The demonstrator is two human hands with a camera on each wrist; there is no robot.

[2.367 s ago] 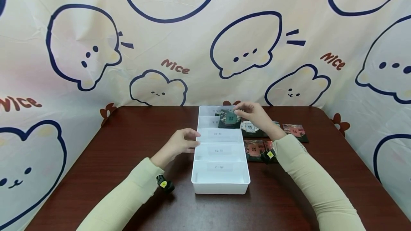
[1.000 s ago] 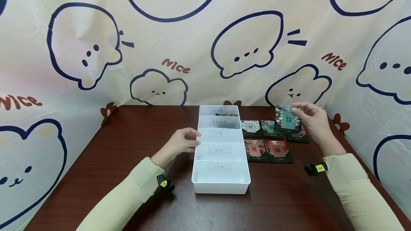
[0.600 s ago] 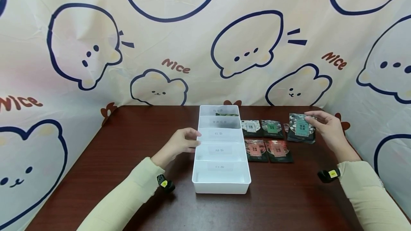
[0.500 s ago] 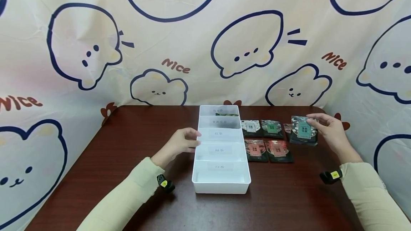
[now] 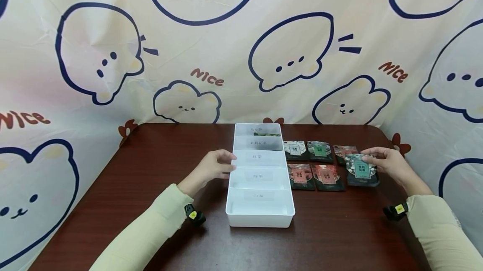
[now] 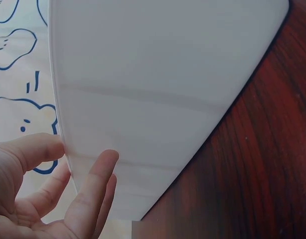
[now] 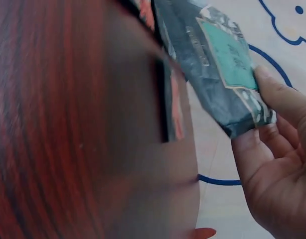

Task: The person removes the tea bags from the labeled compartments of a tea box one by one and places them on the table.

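Cartoon cloth (image 5: 226,53) behind, dark worktop (image 5: 324,233) below: my right hand (image 5: 394,167) pinches the teal-labelled packet (image 5: 361,171), just lowered at frame right, baring more of a red-labelled packet (image 5: 342,150). Outside the centre-frame white box (image 5: 260,220), filing looks unfinished. My left hand (image 5: 211,164), loosely spread, touches its edge.

the box (image 5: 260,220) stands on the table (image 5: 219,248), packets (image 5: 328,177) lying to its right.

This looks like a screened-off booth or small studio corner: creased, cream cloth-like sheeting (image 5: 234,53) printed with navy bear outlines (image 5: 186,109) and red-brown "Nice" lettering (image 5: 207,77) encloses a glossy, reddish-brown wood-grain desk (image 5: 158,149) behind and on both sides.
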